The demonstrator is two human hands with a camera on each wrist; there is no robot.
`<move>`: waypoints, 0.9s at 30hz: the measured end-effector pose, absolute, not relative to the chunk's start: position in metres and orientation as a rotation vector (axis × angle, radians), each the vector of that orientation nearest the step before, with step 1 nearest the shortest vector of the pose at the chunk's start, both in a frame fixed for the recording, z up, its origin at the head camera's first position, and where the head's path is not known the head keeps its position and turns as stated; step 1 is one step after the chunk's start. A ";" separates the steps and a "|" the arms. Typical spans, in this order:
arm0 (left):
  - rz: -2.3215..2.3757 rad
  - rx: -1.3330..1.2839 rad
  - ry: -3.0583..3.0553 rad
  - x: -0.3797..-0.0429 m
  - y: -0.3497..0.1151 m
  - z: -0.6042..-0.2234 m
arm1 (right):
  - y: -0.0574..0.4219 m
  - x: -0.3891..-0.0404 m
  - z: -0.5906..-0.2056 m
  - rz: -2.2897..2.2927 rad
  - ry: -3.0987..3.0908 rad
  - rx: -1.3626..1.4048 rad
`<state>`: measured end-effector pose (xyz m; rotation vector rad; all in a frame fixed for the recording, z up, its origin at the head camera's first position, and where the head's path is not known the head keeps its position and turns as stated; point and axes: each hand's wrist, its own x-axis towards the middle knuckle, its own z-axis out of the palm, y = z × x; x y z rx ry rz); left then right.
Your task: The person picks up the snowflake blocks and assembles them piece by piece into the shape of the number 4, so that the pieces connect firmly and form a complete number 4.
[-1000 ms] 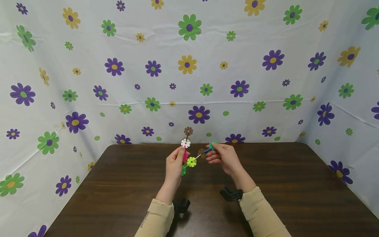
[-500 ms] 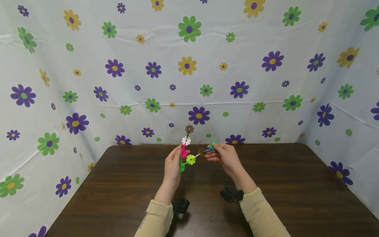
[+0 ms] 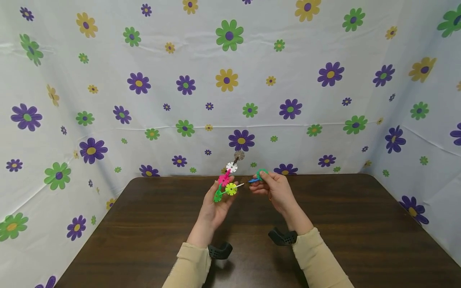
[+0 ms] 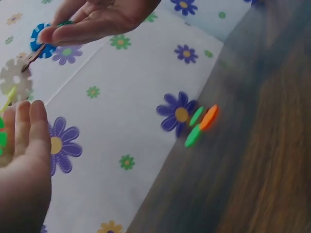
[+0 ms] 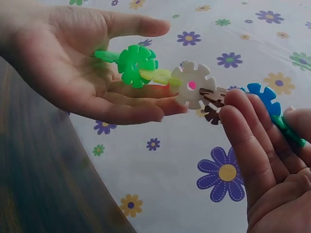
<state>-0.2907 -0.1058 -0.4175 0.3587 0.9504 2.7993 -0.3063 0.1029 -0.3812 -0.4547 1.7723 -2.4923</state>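
Note:
A chain of notched plastic interlocking discs spans my two hands in the head view. My left hand [image 3: 212,214] lies palm up under it with fingers extended, and the green disc [image 3: 217,197], pink disc [image 3: 224,180] and yellow disc [image 3: 231,189] rest over the palm and fingers. From the pink disc a white disc [image 3: 231,167] and a brown disc [image 3: 239,155] stick out beyond the fingertips. My right hand [image 3: 280,193] pinches the teal-green end disc [image 5: 290,132] between thumb and fingers. Beside it sits a blue disc [image 5: 265,98], joined toward a brown disc [image 5: 213,112] and a white disc [image 5: 204,83].
Both hands are above a dark wooden table [image 3: 162,224]. A white flower-printed cloth [image 3: 194,60] hangs behind and at both sides. Small orange and green pieces [image 4: 209,118] appear near the table edge in the left wrist view. Each wrist wears a black camera [image 3: 220,251].
My left hand has gone from gripping the pink disc to lying spread under the chain. The far brown and white discs have swung right. My right hand has barely moved.

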 end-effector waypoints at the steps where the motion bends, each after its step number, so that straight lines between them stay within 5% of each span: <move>1: 2.791 0.399 0.897 -0.290 -0.105 -0.418 | 0.103 -0.306 -0.381 -2.498 1.774 -0.459; 11: 2.747 0.794 0.544 -0.285 -0.100 -0.417 | 0.103 -0.303 -0.377 -2.544 1.698 -0.437; 27: 2.817 0.652 0.659 -0.281 -0.089 -0.410 | 0.095 -0.302 -0.380 -2.573 1.562 -0.456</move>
